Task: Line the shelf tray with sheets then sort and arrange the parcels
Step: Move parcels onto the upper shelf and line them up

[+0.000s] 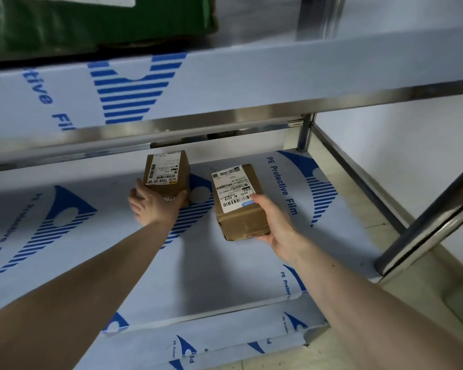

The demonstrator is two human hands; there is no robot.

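- Your left hand (151, 202) grips the near end of a small brown cardboard parcel with a white barcode label (167, 176); it sits toward the back edge of the lower steel shelf tray (251, 276), which wears white film printed in blue.
- Your right hand (274, 222) grips a second brown cardboard parcel with a larger white shipping label (238, 200) by its right side, thumb on top, just right of the first; whether it touches the tray, you cannot tell.
- A green box (91, 22) rests on the upper shelf.
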